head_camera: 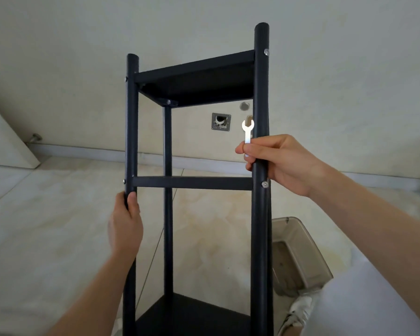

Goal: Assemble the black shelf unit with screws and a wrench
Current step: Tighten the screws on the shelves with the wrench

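Note:
The black shelf unit [192, 183] stands upright on the floor in front of me, with a top shelf, a middle crossbar and a bottom shelf. Silver screw heads [265, 184] show on its posts. My left hand [126, 224] grips the front left post just below the crossbar. My right hand [277, 163] wraps around the front right post above the crossbar and pinches a small flat silver wrench [247, 132], whose open jaw points up beside the post.
A translucent grey plastic bin [298, 255] sits on the tiled floor right of the shelf, beside my white shoe [298, 311]. The wall behind has a metal outlet plate [221, 121]. A white panel [7, 141] leans at far left.

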